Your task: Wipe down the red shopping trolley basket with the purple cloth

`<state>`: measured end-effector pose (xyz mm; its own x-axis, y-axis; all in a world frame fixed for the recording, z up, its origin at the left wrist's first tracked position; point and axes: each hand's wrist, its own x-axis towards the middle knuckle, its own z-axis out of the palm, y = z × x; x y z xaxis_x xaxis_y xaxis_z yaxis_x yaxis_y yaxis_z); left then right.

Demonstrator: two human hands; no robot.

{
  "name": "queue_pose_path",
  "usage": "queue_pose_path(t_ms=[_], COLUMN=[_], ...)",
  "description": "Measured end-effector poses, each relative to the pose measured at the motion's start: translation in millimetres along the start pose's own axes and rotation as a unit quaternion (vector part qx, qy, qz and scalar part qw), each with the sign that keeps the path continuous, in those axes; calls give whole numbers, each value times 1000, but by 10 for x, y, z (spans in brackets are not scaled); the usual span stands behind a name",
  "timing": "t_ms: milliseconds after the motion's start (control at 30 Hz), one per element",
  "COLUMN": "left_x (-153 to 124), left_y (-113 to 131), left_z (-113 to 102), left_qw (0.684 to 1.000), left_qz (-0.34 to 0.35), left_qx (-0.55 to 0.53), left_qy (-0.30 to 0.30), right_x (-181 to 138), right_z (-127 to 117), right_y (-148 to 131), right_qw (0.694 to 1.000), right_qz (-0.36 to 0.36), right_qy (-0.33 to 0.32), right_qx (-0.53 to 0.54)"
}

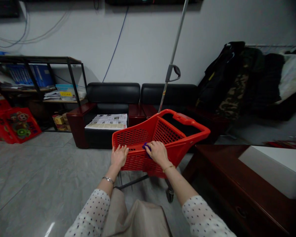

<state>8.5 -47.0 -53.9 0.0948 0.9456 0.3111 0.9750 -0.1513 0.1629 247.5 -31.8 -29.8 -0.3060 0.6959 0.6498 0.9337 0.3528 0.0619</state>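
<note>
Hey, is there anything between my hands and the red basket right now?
Only a purple cloth, which lies under the right hand on the rim of the red basket. The left hand lies bare on the rim, and nothing visible sits between it and the basket.

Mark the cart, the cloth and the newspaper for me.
cart (135, 135): head view, on its red mesh wall.
cloth (145, 146): head view, on the purple corner that shows.
newspaper (108, 121): head view, on the middle of the open pages.
</note>
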Motion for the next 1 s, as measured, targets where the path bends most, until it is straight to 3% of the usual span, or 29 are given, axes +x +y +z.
queue_pose_path(t_ms=[100, 167, 200, 300, 400, 467, 500, 567, 633, 733, 800, 900, 1000], left_x=[0, -3, -5, -8, -5, -4, -4, -9, -17, -30, -37, -41, -39], left_y=[8, 57, 89, 177, 193, 158, 133, 84, 60, 101, 169, 265, 281], left_z=[-2, 16, 28, 62, 77, 74, 70, 59, 50, 43, 45, 61, 79], left_qw=[1000, 1000, 1000, 1000, 1000, 1000, 1000, 1000, 1000, 1000, 1000, 1000, 1000], left_qz=[1, 5, 5, -1, 0, 2, 2, 1, -1, -1, -3, -3, 1], left_qx=[-6, -13, -16, -23, -20, -15, -12, -9, -8, -17, -24, -28, -26], left_qy=[3, 7, 8, 7, 3, 3, 3, 5, 6, 5, 3, 0, 6], right_x=[10, 4, -1, -28, -50, -47, -42, -29, -18, -14, -22, -54, -83], right_z=[-222, -273, -254, -51, 169, 200, 171, 42, -124, -276, -243, -29, 159], right_y=[726, 958, 943, 420, -327, -572, -564, -295, 196, 850, 933, 443, -247], right_qw=[996, 988, 983, 974, 988, 995, 998, 1000, 1000, 992, 981, 974, 988], right_qz=[60, 116, 147, 189, 130, 77, 49, 3, 9, 90, 149, 187, 130], right_qy=[15, 48, 65, 92, 80, 58, 42, 6, -13, 17, 53, 82, 72], right_qx=[-61, -86, -93, -84, -15, 20, 25, 13, -26, -87, -109, -98, -34])
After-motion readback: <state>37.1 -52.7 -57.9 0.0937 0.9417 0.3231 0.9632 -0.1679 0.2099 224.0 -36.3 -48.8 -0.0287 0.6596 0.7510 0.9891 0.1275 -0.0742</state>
